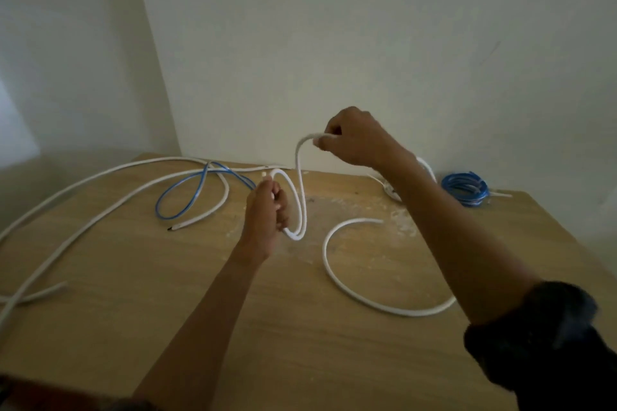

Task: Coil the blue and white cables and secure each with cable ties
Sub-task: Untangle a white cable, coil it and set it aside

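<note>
Above the tabletop [200,310], two hands hold one white cable [302,190] — left hand [267,207] grips its loop, right hand [354,140] pinches it higher; behind lie one loose blue cable [157,207] and one blue coil [467,198]

Looped white cable [302,197] partly raised; blue cable [157,207] loose; blue coil [464,189] bundled.

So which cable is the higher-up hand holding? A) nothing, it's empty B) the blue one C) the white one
C: the right hand pinches the white cable, which hangs from its fingers down to a loop held by the left hand.
</note>
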The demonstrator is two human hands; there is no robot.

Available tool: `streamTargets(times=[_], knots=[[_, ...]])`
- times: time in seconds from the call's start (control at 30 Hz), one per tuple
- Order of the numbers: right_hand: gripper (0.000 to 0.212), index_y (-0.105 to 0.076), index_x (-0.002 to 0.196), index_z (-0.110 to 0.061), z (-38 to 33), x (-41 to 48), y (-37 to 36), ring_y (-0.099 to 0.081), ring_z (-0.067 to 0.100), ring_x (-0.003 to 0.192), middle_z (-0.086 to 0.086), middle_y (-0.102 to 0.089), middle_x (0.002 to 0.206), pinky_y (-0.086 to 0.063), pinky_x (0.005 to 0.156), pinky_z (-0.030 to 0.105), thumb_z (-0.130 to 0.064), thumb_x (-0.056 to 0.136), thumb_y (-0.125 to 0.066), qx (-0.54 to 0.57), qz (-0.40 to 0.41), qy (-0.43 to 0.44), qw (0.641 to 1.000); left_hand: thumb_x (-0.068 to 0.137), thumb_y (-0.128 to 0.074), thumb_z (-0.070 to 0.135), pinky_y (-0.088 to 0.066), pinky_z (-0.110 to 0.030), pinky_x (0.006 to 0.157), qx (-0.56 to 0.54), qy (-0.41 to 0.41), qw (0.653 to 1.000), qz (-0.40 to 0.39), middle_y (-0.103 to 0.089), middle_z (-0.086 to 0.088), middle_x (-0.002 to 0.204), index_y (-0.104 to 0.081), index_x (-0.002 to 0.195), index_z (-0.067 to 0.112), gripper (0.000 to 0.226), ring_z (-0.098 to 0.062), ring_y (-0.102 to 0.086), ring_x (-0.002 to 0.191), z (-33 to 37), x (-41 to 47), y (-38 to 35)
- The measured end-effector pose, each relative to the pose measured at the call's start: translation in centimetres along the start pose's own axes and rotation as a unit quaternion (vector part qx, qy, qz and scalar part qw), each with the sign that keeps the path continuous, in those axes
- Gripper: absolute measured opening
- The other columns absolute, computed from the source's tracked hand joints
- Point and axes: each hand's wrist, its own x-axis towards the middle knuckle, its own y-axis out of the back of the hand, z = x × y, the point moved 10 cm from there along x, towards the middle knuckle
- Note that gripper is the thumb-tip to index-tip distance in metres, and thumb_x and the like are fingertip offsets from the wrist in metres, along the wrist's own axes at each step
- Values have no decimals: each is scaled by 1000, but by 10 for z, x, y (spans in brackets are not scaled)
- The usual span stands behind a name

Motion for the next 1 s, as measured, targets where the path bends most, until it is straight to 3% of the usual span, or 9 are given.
streamTargets(times=[0.1,0.2,0.27,0.43,0.5,0.63,0.73,0.83,1.0], knots=[[29,-72,94,1,-32,-48,-34,-65,28,83,10,-73,91,-49,73,36,-12,98,-46,70,-31,51,996,109,-30,33,-17,-16,36,-32,2,999,18,-40,3,50,-43,76,19,38,-8,-25,36,5,2,-5],[19,-69,84,-3,-54,-90,-65,-60,30,73,12,-69,81,-46,68,40,-5,94,-52,101,23,108,989,106,-37,42,-33,-22,45,6,-15,999,35,-51,-8,70,-59,94,12,39,-16,-45,55,6,-1,-4],[18,-66,76,-6,-55,-105,-71,-55,25,66,8,-61,73,-43,62,37,-3,92,-57,133,86,109,981,106,-38,43,-35,-21,42,-8,-7,1000,29,-49,-3,65,-58,86,13,41,-14,-44,53,3,-7,-5],[24,-68,107,-13,-40,-112,-86,-64,28,85,7,-67,96,-48,68,39,-34,98,-60,61,98,105,988,109,-31,42,-48,-23,54,-206,91,974,-31,-48,5,56,-46,73,20,45,-12,-52,52,-5,-16,-19],[38,-64,102,-15,-26,-112,-92,-67,30,85,6,-71,94,-46,66,38,-51,96,-55,-53,77,124,988,109,-32,39,-45,-24,58,-257,100,961,-16,-37,8,50,-44,72,20,43,-10,-44,44,-6,-13,-11],[29,-67,81,-24,19,-113,-84,-63,26,76,-1,-65,78,-40,74,38,-47,89,-52,-141,126,203,961,106,-29,25,-21,-17,32,-288,118,950,-35,-21,8,44,-39,71,20,36,-7,-14,32,0,-10,5],[18,-72,95,-21,101,-93,-62,-61,34,96,8,-63,102,-43,87,47,-37,94,-63,-142,101,62,983,90,-42,18,-14,-18,29,-286,122,948,-70,-10,11,55,-42,67,18,23,-7,-4,41,12,-14,16],[45,-68,103,-22,154,-83,-38,-64,35,97,12,-66,102,-49,78,42,-56,101,-38,-252,27,-101,962,88,-61,15,-16,-20,28,-317,151,926,-140,-14,11,55,-51,64,14,26,-5,-9,40,13,-16,18],[24,-66,87,-17,133,-62,-32,-69,30,86,9,-71,87,-52,73,34,-37,99,-61,-20,-53,-139,989,106,-35,30,-19,-19,26,-261,178,937,-150,-12,11,53,-50,63,17,47,-6,-7,38,-2,-18,8]])
